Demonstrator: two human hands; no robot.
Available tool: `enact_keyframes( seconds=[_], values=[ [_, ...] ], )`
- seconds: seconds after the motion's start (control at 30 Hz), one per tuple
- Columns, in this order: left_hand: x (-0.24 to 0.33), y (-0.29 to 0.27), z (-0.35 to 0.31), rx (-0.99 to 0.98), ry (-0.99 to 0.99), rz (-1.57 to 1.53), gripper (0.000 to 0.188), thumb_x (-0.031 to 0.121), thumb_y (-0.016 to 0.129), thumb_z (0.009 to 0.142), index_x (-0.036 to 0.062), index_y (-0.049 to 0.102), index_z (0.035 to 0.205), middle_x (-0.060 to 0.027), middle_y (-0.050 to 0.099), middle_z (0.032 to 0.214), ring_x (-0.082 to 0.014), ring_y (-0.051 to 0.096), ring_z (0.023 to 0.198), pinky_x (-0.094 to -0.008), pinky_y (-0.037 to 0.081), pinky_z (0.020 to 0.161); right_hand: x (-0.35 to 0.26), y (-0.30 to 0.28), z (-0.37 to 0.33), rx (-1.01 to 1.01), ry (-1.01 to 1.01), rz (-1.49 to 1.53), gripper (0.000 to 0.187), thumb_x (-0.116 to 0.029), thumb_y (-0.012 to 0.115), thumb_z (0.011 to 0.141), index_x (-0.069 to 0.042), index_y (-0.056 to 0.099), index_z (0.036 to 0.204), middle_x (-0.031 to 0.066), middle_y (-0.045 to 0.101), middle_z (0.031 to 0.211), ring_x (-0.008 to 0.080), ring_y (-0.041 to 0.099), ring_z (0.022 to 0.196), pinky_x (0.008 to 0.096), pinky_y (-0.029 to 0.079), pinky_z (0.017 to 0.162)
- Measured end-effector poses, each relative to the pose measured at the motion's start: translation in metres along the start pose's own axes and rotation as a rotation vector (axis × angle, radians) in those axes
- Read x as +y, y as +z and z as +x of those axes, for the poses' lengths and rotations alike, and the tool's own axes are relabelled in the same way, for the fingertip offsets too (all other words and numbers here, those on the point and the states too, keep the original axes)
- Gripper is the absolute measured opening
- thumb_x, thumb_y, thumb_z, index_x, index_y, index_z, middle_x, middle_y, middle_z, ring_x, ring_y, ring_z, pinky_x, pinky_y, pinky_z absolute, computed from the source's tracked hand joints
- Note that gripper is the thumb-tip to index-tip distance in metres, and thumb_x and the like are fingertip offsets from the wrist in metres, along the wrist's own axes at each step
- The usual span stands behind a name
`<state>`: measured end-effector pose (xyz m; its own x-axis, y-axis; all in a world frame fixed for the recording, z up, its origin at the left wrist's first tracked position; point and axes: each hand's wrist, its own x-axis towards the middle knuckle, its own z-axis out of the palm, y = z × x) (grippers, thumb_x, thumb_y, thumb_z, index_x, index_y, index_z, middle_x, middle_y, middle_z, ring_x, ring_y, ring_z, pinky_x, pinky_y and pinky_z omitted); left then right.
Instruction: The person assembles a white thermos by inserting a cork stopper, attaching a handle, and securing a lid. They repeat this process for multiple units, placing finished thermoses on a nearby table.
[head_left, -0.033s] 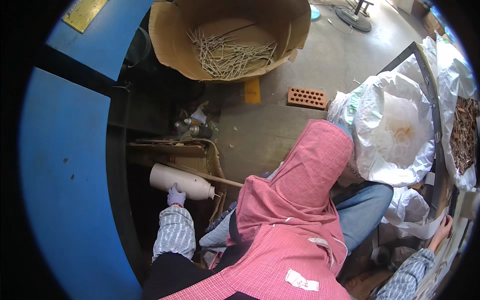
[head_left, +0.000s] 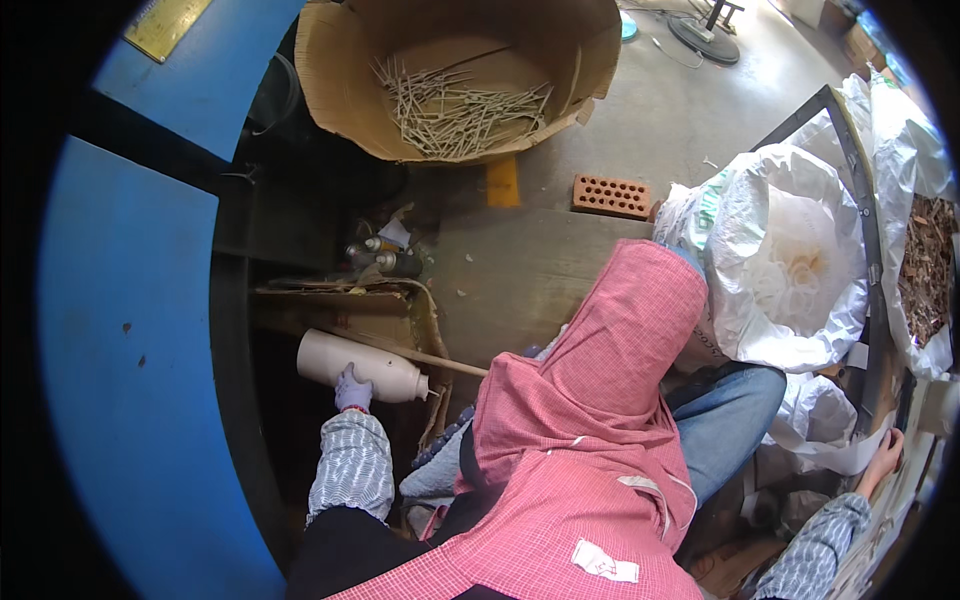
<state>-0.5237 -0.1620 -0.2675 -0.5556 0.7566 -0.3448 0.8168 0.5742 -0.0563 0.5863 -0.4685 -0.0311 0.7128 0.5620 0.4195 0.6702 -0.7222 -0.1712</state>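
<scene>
My left hand [head_left: 353, 389], in a pale glove with a patterned sleeve cuff behind it, is closed on the near side of a pale, matt bottle [head_left: 345, 361]. The bottle lies nearly level, its narrow neck to the right with a thin pin-like tip sticking out. Beneath it is a dark space beside a torn cardboard box [head_left: 425, 330]. A thin wooden stick [head_left: 430, 355] runs just beyond the bottle. At the far right, my bare right hand [head_left: 883, 460] rests against the edge of a grey ledge [head_left: 905, 480]; its fingertips are hidden.
Blue metal panels [head_left: 130, 330] stand close on my left. Ahead is a cut-down cardboard drum [head_left: 345, 110] holding many thin pale sticks [head_left: 460, 110]. Spray cans [head_left: 400, 264] stand beyond the torn box. A perforated brick [head_left: 612, 197] and an open white sack [head_left: 725, 290] sit ahead right.
</scene>
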Motion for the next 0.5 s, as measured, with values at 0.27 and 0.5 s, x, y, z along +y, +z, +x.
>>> enact_keyframes(
  seconds=[0.27,0.5],
  values=[
    [0.028,0.058,-0.014,-0.076,0.359,0.052,0.063,0.045,0.060,0.084,0.0165,0.047,0.138,-0.0080,0.051,0.136,-0.0298,0.039,0.133,-0.0527,0.030,0.108,-0.009,-0.013,0.041,-0.123,-0.155,-0.079,0.041,-0.008,0.045,0.095,-0.006,0.052,0.135,0.0180,0.061,0.127,0.0330,0.057,0.117,0.0376,0.040,0.101],
    [-0.053,0.061,-0.112,0.243,-0.581,-0.479,0.093,0.053,0.076,0.074,0.0170,0.031,0.147,-0.0216,0.040,0.143,-0.0376,0.040,0.132,-0.0493,0.035,0.110,-0.007,0.009,0.032,-0.099,-0.111,-0.127,0.032,-0.011,0.049,0.094,-0.003,0.060,0.123,0.0173,0.064,0.119,0.0320,0.059,0.111,0.0383,0.042,0.098]
  ],
)
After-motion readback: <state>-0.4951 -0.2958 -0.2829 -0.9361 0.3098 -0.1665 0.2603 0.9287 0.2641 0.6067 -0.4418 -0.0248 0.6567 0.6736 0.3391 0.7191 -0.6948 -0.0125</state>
